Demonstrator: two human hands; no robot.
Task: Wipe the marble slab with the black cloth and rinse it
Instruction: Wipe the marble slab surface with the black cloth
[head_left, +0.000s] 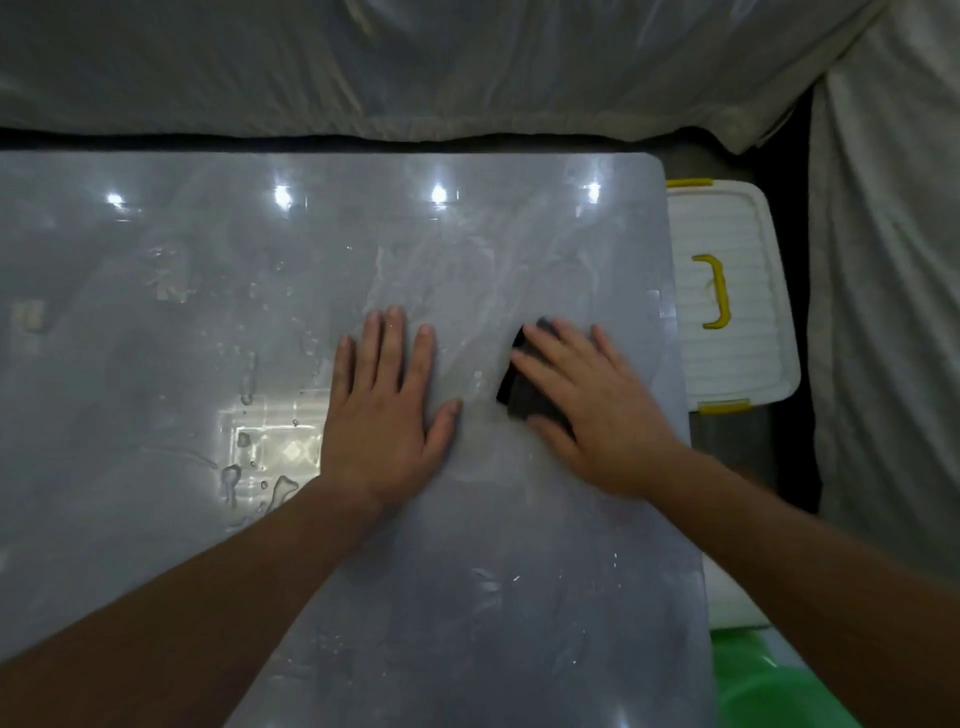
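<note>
The grey marble slab (156, 322) fills most of the view, glossy, with water drops and wet streaks. My left hand (387, 410) lies flat on it near the middle, fingers spread, holding nothing. To its right, my right hand (587, 410) presses down on the folded black cloth (514, 389), which peeks out under the fingers and thumb. Smeared wipe marks run across the slab beyond both hands.
A white plastic box with a yellow handle and clips (727, 296) stands just past the slab's right edge. A green tub (763, 691) shows at the bottom right. Pale plastic sheeting (415, 62) hangs behind the slab and down the right side.
</note>
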